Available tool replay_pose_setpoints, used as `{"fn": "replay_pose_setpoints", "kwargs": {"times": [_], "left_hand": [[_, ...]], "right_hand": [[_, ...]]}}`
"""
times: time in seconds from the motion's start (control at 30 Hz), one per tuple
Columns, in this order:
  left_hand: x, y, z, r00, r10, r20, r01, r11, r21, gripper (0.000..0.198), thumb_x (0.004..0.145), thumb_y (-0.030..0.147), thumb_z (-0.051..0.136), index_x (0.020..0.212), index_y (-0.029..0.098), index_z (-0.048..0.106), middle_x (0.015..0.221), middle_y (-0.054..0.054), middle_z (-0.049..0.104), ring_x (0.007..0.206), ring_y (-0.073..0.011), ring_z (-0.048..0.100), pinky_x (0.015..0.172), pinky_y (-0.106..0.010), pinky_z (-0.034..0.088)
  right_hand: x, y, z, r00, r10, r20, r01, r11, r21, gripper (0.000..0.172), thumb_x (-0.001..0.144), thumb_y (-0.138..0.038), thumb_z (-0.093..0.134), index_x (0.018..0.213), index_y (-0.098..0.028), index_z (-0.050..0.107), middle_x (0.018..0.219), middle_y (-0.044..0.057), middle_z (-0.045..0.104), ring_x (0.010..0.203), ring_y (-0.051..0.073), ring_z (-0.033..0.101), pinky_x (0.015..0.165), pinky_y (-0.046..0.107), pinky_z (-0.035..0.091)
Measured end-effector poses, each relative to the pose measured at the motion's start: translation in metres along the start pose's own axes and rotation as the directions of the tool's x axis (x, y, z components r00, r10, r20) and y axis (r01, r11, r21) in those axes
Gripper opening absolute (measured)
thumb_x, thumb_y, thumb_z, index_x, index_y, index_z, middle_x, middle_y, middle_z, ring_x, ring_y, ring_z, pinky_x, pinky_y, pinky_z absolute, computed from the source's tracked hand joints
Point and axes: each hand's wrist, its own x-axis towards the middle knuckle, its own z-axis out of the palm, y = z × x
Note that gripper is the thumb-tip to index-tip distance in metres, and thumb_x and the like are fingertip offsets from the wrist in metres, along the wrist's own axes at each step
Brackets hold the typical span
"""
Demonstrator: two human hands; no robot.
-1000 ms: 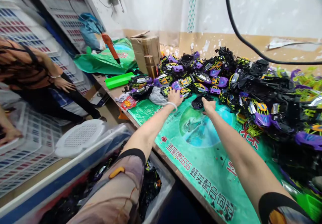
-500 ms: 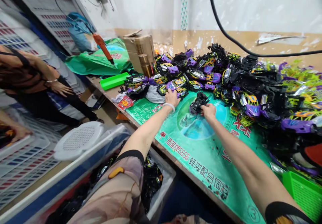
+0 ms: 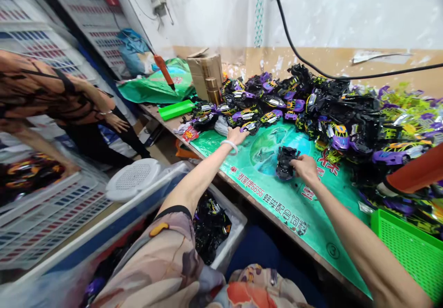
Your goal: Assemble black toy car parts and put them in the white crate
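Note:
My left hand (image 3: pixel 237 136) reaches to the front of the pile, its fingertips closed on the near end of a purple and yellow toy car (image 3: pixel 249 127). Over the green sheet (image 3: pixel 242 172), my right hand (image 3: pixel 304 167) pinches the right side of a black car part (image 3: pixel 286 162). Behind both hands, many purple, black and yellow toy cars (image 3: pixel 341 136) are heaped along the wall. The tips of my left fingers are partly hidden by the car.
An orange tool (image 3: pixel 164 72) hangs over the back left. A light green tray (image 3: pixel 176 109) and brown carton (image 3: pixel 205 75) stand nearby. A green basket (image 3: pixel 408 248) is at right. Left, a person stands by a white crate (image 3: pixel 51 220); a bin of black parts (image 3: pixel 211 227) sits below.
The black part in my right hand has moved nearer to me, away from the pile. My left hand stays at the pile's front, now at a different car. The view has shifted left.

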Motion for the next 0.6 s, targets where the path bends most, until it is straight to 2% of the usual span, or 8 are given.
{"fn": "replay_pose_setpoints", "kwargs": {"times": [0.17, 0.23, 0.3, 0.37, 0.4, 0.5, 0.57, 0.6], "left_hand": [[-0.024, -0.021, -0.012, 0.982, 0.174, -0.073, -0.174, 0.985, -0.002, 0.052, 0.086, 0.053, 0.057, 0.122, 0.017, 0.063, 0.117, -0.015, 0.051, 0.105, -0.0297, 0.056, 0.097, -0.039, 0.043], [-0.031, -0.028, -0.012, 0.927, 0.356, -0.116, -0.342, 0.932, 0.122, 0.054, 0.086, 0.047, 0.059, 0.131, 0.017, 0.058, 0.123, -0.017, 0.047, 0.113, -0.0317, 0.052, 0.102, -0.040, 0.040], [-0.035, -0.034, -0.009, 0.832, 0.554, -0.041, -0.524, 0.808, 0.270, 0.055, 0.085, 0.037, 0.061, 0.136, 0.018, 0.055, 0.131, -0.018, 0.044, 0.123, -0.0340, 0.045, 0.109, -0.043, 0.034], [-0.039, -0.040, -0.003, 0.764, 0.639, 0.084, -0.628, 0.708, 0.323, 0.054, 0.085, 0.031, 0.062, 0.137, 0.018, 0.055, 0.134, -0.018, 0.043, 0.128, -0.0350, 0.040, 0.112, -0.046, 0.030], [-0.040, -0.043, 0.001, 0.761, 0.640, 0.107, -0.637, 0.705, 0.312, 0.053, 0.085, 0.031, 0.062, 0.136, 0.018, 0.056, 0.135, -0.018, 0.043, 0.129, -0.0349, 0.040, 0.113, -0.046, 0.029], [-0.045, -0.051, 0.016, 0.852, 0.521, -0.055, -0.510, 0.848, 0.140, 0.054, 0.085, 0.035, 0.065, 0.135, 0.019, 0.056, 0.133, -0.016, 0.044, 0.128, -0.0318, 0.042, 0.112, -0.043, 0.033], [-0.050, -0.054, 0.027, 0.934, 0.277, -0.224, -0.316, 0.935, -0.161, 0.049, 0.085, 0.038, 0.066, 0.129, 0.019, 0.059, 0.128, -0.014, 0.047, 0.121, -0.0274, 0.048, 0.107, -0.038, 0.039], [-0.053, -0.055, 0.032, 0.962, 0.116, -0.247, -0.204, 0.908, -0.367, 0.044, 0.086, 0.039, 0.065, 0.125, 0.019, 0.061, 0.123, -0.012, 0.050, 0.114, -0.0245, 0.052, 0.101, -0.036, 0.044]], "right_hand": [[-0.020, 0.011, -0.008, 0.993, -0.114, 0.039, 0.120, 0.968, -0.219, 0.017, 0.077, -0.028, 0.057, 0.086, -0.016, 0.065, 0.072, 0.006, 0.066, 0.068, 0.021, 0.061, 0.058, 0.028, 0.037], [-0.024, 0.012, -0.003, 0.990, -0.139, 0.032, 0.143, 0.964, -0.225, 0.020, 0.080, -0.030, 0.056, 0.093, -0.016, 0.063, 0.081, 0.008, 0.068, 0.072, 0.021, 0.061, 0.058, 0.028, 0.037], [-0.026, 0.013, 0.002, 0.988, -0.151, 0.043, 0.157, 0.961, -0.226, 0.020, 0.084, -0.033, 0.054, 0.091, -0.016, 0.061, 0.082, 0.008, 0.067, 0.073, 0.021, 0.060, 0.058, 0.027, 0.036], [-0.027, 0.014, 0.007, 0.986, -0.156, 0.066, 0.167, 0.958, -0.234, 0.019, 0.086, -0.035, 0.053, 0.083, -0.017, 0.059, 0.076, 0.006, 0.064, 0.070, 0.020, 0.058, 0.057, 0.028, 0.036], [-0.027, 0.016, 0.009, 0.984, -0.159, 0.075, 0.172, 0.959, -0.226, 0.020, 0.086, -0.036, 0.052, 0.078, -0.018, 0.057, 0.072, 0.005, 0.062, 0.067, 0.019, 0.057, 0.056, 0.027, 0.035], [-0.026, 0.023, 0.013, 0.985, -0.137, 0.101, 0.146, 0.985, -0.088, 0.022, 0.086, -0.035, 0.052, 0.069, -0.021, 0.049, 0.063, 0.001, 0.055, 0.058, 0.017, 0.054, 0.053, 0.027, 0.036], [-0.026, 0.028, 0.013, 0.988, -0.102, 0.114, 0.095, 0.994, 0.063, 0.024, 0.084, -0.035, 0.053, 0.065, -0.022, 0.045, 0.058, -0.001, 0.052, 0.053, 0.015, 0.052, 0.050, 0.026, 0.038], [-0.026, 0.031, 0.014, 0.989, -0.087, 0.120, 0.071, 0.989, 0.133, 0.025, 0.082, -0.036, 0.055, 0.064, -0.022, 0.043, 0.057, -0.002, 0.050, 0.051, 0.015, 0.051, 0.048, 0.026, 0.038]]}}
